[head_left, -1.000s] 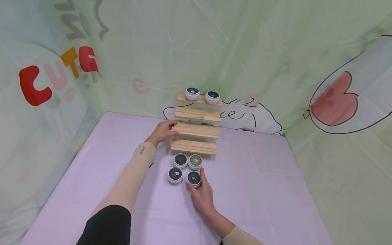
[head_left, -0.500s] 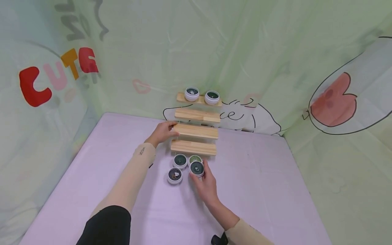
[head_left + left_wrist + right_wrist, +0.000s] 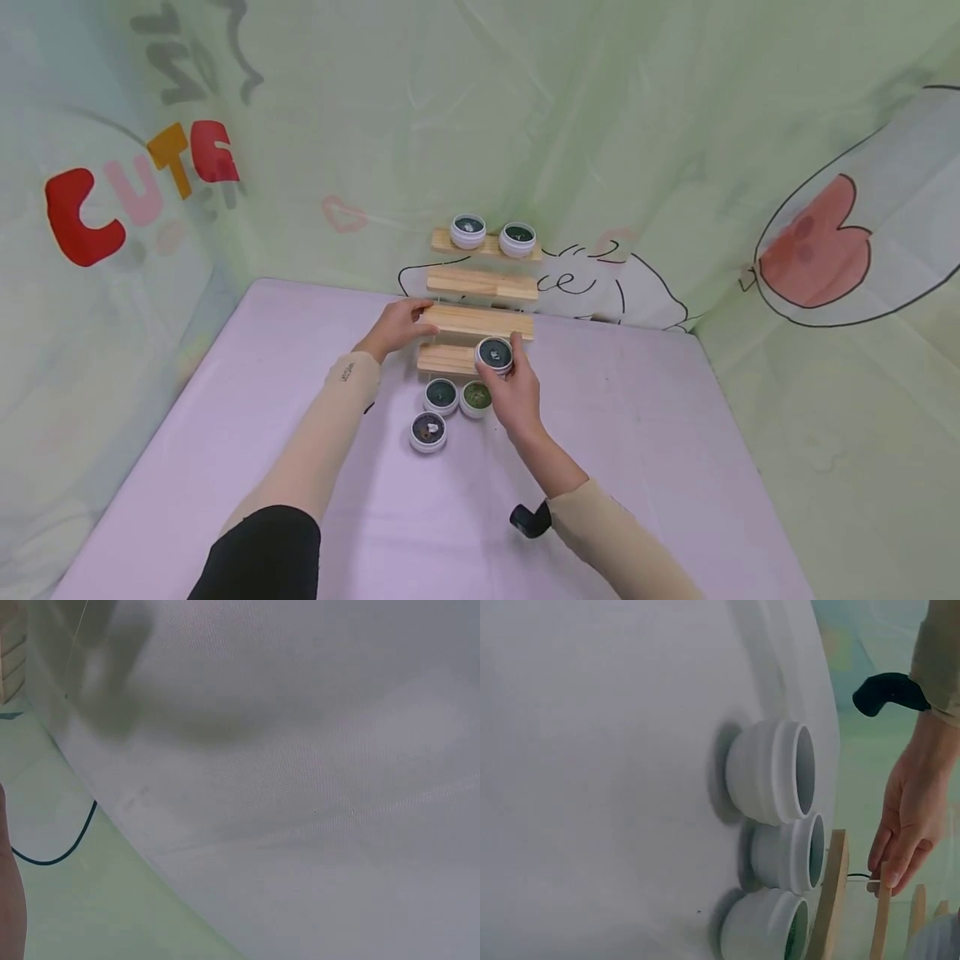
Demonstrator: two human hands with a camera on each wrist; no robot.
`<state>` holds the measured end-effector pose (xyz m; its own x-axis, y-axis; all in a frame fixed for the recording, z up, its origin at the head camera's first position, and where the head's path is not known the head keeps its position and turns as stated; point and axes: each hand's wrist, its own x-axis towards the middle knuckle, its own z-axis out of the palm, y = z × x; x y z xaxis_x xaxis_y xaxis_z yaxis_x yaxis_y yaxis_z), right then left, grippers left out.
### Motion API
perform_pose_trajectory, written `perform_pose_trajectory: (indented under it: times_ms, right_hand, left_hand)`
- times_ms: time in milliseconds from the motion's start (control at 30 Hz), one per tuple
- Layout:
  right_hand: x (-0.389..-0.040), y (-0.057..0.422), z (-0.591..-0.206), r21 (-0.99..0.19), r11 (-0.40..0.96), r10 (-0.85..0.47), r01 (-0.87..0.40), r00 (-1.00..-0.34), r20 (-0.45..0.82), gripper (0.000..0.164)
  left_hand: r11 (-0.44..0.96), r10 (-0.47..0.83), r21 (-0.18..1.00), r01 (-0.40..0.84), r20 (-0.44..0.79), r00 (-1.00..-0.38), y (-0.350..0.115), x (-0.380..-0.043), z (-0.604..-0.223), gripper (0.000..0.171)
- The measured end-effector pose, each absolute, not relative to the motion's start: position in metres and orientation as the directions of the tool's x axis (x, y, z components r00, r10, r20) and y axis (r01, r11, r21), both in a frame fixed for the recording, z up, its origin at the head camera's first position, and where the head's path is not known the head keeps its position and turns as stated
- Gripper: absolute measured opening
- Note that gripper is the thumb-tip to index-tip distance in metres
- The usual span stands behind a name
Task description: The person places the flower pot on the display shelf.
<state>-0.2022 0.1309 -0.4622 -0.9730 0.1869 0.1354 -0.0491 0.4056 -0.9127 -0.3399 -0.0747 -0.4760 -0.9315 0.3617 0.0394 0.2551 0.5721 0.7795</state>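
In the head view my right hand [image 3: 517,396] holds a small white round pot [image 3: 495,353] with a dark inside, thumb on one side and fingers on the other. The pot is in front of the right part of the lowest board [image 3: 446,359] of a stepped wooden shelf [image 3: 480,320]. My left hand [image 3: 397,327] pinches the left end of the shelf's second board from the bottom. The right wrist view shows this left hand [image 3: 911,810] on the board's end from the side; part of the held pot [image 3: 936,941] shows at the lower right corner.
On the lilac cloth [image 3: 637,467] before the shelf stand a dark-filled pot [image 3: 441,393], a green-filled pot [image 3: 476,399] and another dark pot [image 3: 428,430]. Two pots [image 3: 468,232] sit on the top board. A printed fabric wall [image 3: 360,133] rises behind.
My right hand has lifted the pot off the cloth and carried it forward, past the green-filled pot, to the lowest board. My left hand has stayed on the shelf.
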Motion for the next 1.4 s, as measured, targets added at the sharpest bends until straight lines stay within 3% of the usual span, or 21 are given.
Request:
perform_pose_trajectory:
  times_ms: [833,1400]
  right_hand:
    - [-0.294,0.100,-0.420,-0.874,0.485,0.190,-0.030,-0.972,0.139,0.080]
    - [-0.320,0.089,-0.414,-0.860,0.511,0.173,0.021,-0.982,0.079,0.080]
  left_hand:
    - [0.605,0.351,0.760,0.235,0.009,-0.936,-0.073,-0.339,-0.471,0.063]
    - [0.623,0.355,0.744,0.240,0.003,-0.935,-0.072,-0.340,-0.470,0.062]
